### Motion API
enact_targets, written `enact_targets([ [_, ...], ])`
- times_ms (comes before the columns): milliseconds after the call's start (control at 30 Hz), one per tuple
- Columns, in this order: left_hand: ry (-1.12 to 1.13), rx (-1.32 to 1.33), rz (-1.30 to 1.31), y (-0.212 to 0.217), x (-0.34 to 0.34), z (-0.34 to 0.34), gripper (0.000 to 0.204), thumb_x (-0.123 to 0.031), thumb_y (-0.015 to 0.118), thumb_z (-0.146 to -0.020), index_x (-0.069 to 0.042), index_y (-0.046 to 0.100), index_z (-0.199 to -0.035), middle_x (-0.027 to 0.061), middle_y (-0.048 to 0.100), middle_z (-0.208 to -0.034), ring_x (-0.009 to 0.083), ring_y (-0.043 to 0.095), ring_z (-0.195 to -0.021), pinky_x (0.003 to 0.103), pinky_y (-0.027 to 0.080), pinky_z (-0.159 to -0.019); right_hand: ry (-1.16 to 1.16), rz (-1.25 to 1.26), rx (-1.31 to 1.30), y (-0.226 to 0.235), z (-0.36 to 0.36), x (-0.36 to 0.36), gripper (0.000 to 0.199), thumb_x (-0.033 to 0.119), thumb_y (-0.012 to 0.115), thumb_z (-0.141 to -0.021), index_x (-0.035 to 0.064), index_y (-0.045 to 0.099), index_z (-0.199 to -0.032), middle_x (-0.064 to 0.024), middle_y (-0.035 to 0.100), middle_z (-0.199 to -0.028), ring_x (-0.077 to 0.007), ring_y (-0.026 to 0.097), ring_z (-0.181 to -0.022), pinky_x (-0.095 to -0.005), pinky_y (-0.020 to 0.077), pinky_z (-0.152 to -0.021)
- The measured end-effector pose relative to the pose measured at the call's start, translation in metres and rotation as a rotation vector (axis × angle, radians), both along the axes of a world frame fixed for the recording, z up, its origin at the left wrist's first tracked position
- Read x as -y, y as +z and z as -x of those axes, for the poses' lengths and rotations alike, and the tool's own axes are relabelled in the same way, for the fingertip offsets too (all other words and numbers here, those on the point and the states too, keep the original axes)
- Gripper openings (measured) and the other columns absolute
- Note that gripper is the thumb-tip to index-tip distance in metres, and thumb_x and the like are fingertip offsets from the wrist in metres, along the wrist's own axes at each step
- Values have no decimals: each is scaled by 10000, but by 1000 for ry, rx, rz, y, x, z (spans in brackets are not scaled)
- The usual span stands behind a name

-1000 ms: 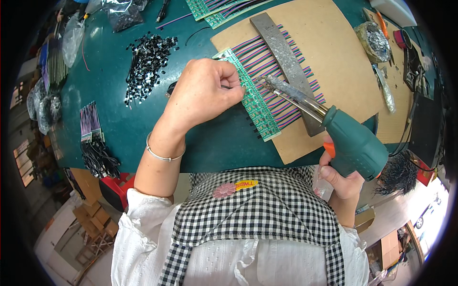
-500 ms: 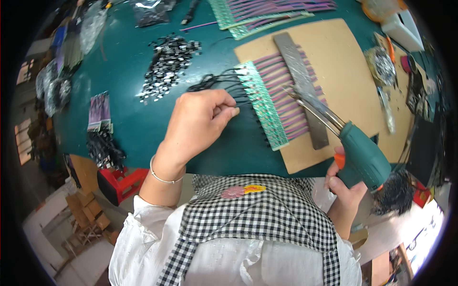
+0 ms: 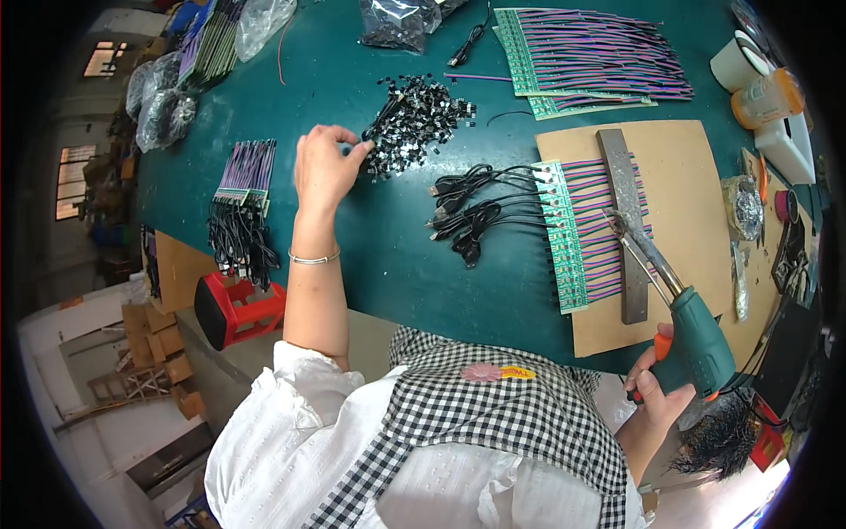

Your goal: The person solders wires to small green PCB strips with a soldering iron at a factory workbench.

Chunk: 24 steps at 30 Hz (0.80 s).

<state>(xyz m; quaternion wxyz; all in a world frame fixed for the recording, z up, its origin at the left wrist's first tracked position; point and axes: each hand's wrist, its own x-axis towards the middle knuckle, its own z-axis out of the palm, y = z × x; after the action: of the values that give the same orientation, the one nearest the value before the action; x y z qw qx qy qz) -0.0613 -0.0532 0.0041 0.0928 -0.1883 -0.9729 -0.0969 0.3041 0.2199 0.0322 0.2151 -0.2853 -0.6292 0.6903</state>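
My left hand (image 3: 324,172) reaches the near left edge of a pile of small black-and-silver connectors (image 3: 414,123). Its thumb and forefinger come together there, and whatever lies between them is too small to make out. In my right hand (image 3: 659,388) is a green soldering gun (image 3: 696,339) with an orange trigger. The gun's tip rests over a dark metal bar (image 3: 622,212). That bar lies across the purple, pink and black wires of a green circuit board panel (image 3: 568,251). Black USB cables (image 3: 471,220) run from the panel's upper left edge, bundled on the green table.
A brown board (image 3: 683,194) lies under the panel. Stacked wired panels (image 3: 599,62) sit at the far side. Finished-looking cable bundles (image 3: 238,234) lie at the left, above a red stool (image 3: 242,309). Jars (image 3: 767,99) and a foil-wrapped roll (image 3: 743,207) are at the right.
My left hand has moved from beside the panel's cables, left and away from me, to the connector pile. My right hand keeps hold of the soldering gun. The view has shifted.
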Motion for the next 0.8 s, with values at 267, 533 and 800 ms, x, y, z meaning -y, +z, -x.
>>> enact_targets([
  [267, 82, 2, -147, -8, 0, -3, 185, -179, 578, -850, -3, 623, -811, 151, 653, -822, 366, 594, -803, 452, 462, -731, -12, -8, 20, 2, 5, 3, 682, 198, 779, -687, -107, 429, -1186, -80, 529, -585, -132, 496, -428, -213, 397, -403],
  [533, -97, 99, -1253, 26, -30, -10, 86, -69, 674, -834, 3, 655, -877, 24, 647, -757, 76, 553, -622, 203, 450, -575, 13, 28, -12, 1, 10, 3, 680, 195, 778, -692, -109, 427, -1188, -87, 537, -593, -133, 499, -436, -213, 398, -406],
  [800, -425, 309, -1476, 71, -76, -43, 132, -29, 609, -868, 75, 618, -948, 99, 647, -824, 118, 592, -753, 214, 463, -698, -13, 49, -52, 2, 2, 6, 673, 145, 764, -688, -117, 412, -1198, -124, 558, -675, -142, 511, -451, -226, 418, -409],
])
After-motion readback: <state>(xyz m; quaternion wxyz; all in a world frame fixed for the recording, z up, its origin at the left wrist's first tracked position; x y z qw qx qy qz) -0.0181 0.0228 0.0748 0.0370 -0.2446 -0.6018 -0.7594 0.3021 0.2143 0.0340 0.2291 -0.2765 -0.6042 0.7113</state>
